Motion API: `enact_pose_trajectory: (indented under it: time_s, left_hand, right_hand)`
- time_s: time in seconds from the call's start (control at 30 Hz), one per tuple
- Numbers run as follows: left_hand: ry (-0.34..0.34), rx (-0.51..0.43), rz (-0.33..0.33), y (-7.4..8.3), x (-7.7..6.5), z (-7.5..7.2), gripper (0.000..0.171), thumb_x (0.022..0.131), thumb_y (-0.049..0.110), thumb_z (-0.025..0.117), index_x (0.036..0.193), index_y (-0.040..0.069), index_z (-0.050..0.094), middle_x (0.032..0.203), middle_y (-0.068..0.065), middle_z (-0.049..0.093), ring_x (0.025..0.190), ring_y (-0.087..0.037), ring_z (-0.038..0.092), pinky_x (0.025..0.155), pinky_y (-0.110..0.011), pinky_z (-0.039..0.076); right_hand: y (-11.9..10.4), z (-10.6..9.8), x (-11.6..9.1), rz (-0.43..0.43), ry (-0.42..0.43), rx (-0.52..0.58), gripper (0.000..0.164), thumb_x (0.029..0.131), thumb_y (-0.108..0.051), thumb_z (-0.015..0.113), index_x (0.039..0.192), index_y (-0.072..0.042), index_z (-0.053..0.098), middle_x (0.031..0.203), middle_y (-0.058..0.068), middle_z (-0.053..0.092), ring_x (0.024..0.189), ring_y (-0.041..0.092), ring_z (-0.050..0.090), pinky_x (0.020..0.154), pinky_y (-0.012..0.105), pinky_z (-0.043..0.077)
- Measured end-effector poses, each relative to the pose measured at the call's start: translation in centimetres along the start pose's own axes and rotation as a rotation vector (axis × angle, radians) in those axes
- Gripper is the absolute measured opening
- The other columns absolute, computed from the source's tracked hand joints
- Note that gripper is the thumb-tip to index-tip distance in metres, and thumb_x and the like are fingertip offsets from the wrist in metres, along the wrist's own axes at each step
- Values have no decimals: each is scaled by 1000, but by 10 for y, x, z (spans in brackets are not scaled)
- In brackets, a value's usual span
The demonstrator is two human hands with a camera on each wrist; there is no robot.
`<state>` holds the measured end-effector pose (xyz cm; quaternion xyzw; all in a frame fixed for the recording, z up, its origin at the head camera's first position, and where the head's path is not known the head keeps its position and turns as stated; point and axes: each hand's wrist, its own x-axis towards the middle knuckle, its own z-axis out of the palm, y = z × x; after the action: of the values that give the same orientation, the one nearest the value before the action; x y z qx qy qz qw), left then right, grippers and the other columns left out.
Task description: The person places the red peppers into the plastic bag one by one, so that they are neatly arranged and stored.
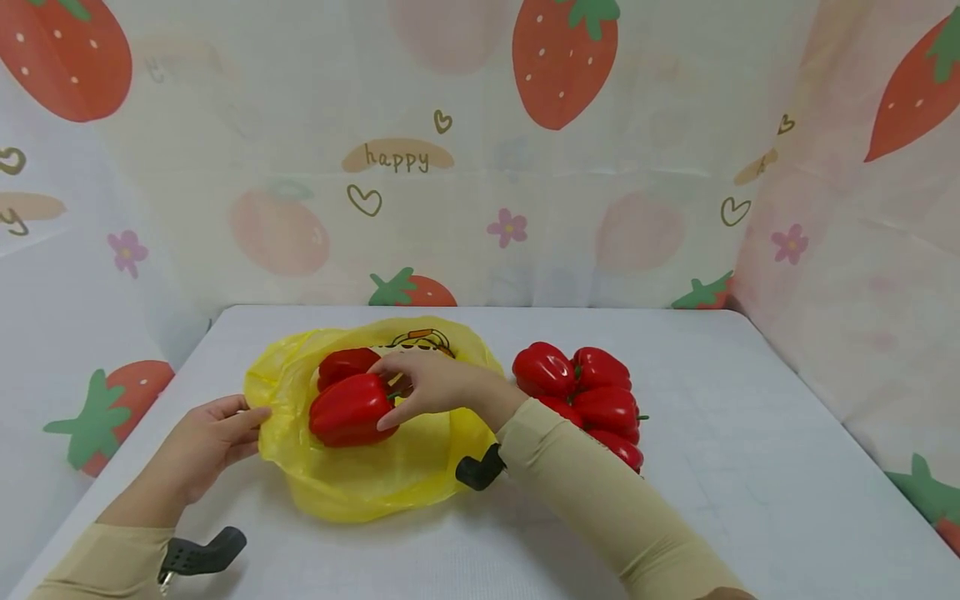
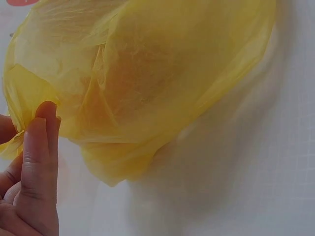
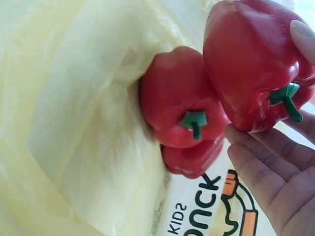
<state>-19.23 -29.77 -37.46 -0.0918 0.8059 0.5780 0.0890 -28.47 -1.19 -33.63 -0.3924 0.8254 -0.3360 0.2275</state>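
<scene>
A yellow plastic bag (image 1: pixel 375 483) lies wide at the mouth on the table. My left hand (image 1: pixel 213 437) pinches its left rim between thumb and fingers; the left wrist view shows the fingers (image 2: pixel 38 162) against the gathered film. Inside the bag's mouth, my right hand (image 1: pixel 431 385) holds a glossy red bell pepper (image 1: pixel 351 410) with a green stem, thumb on one side and fingertips on the other. Beneath and behind it, another red bell pepper (image 3: pixel 174 101) and part of a further bell pepper (image 3: pixel 192 160) rest in the bag.
Several red bell peppers (image 1: pixel 606 410) sit clustered to the right of the bag, partly hidden by the right forearm. The white table (image 1: pixel 720 400) ends at a back wall covered with strawberry-print cloth (image 1: pixel 562 167). Black wrist mounts (image 1: pixel 206 554) stick out from both sleeves.
</scene>
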Motion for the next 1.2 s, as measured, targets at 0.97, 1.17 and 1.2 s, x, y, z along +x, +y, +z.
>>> enact_pose_trajectory:
  time_s: [0.97, 1.17, 1.2]
  left_hand:
    - [4, -2, 17, -3, -2, -1, 67, 88, 43, 55, 134, -2, 37, 105, 3, 61, 88, -11, 63, 79, -23, 52]
    - [0, -13, 23, -3, -2, -2, 66, 88, 42, 56, 134, -2, 38, 104, 3, 61, 88, -11, 63, 79, -24, 52]
    - [-1, -17, 21, -3, -2, -2, 66, 88, 42, 56, 134, -2, 38, 104, 3, 61, 88, -11, 63, 79, -24, 52]
  right_hand:
    - [2, 16, 11, 18, -125, 24, 54, 72, -29, 78, 119, -22, 52, 108, -10, 53, 96, 5, 53, 75, 19, 50]
    - [-1, 14, 12, 18, -125, -5, 53, 72, -31, 78, 118, -22, 52, 108, -10, 53, 97, 5, 52, 76, 18, 50]
    - [-2, 14, 12, 19, -125, -10, 53, 72, -31, 77, 118, -22, 52, 108, -10, 53, 97, 5, 52, 76, 18, 49]
